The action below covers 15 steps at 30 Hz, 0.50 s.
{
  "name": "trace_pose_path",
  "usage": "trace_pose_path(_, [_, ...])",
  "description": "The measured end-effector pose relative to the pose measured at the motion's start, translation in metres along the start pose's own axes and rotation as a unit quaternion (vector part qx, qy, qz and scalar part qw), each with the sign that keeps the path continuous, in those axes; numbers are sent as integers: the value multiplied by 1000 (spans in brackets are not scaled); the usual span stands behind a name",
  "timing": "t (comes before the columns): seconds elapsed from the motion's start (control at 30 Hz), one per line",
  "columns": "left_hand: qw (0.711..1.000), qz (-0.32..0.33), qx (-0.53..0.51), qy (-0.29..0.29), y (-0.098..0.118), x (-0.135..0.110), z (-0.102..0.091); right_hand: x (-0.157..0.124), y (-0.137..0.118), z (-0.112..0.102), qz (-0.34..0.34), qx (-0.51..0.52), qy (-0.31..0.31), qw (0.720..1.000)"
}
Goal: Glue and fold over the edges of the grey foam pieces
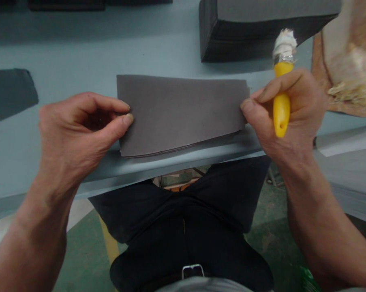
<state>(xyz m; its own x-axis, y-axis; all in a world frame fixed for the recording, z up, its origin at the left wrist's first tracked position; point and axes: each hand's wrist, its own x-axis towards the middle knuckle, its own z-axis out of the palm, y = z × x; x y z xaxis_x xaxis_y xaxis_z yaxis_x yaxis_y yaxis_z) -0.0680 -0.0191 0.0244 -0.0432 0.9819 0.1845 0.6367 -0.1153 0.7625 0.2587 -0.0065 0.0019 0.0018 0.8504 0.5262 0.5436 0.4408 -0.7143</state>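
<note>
A dark grey rectangular sheet (183,113), seemingly layered along its near edge, is held between my two hands over the table's front edge. My left hand (82,125) pinches its left end between thumb and fingers. At the right end, my right hand (292,109) grips the sheet with thumb and forefinger. That same hand also carries a brush with a yellow handle (281,109), tucked across the fingers. Its bristles (285,40), coated white, point away from me.
A thick stack of dark grey sheets (246,38) stands at the back right. Beside it lies a brown board (319,81) with pale, crusted material (353,77). A dark flat piece (11,93) rests on the light blue table (88,52) at left. Dark objects (67,4) line the far edge.
</note>
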Motion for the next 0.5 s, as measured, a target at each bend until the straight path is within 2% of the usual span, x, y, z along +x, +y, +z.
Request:
trace_pose_path(0.27, [1000, 18, 12, -8, -4, 0, -2, -1, 1, 0, 14, 6, 6, 1000])
trace_pose_path(0.4, [999, 26, 20, -10, -6, -1, -3, -2, 4, 2, -16, -6, 23, 1000])
trace_pose_path(0.5, [1000, 13, 13, -9, -8, -3, -3, -3, 6, 3, -28, 5, 9, 1000])
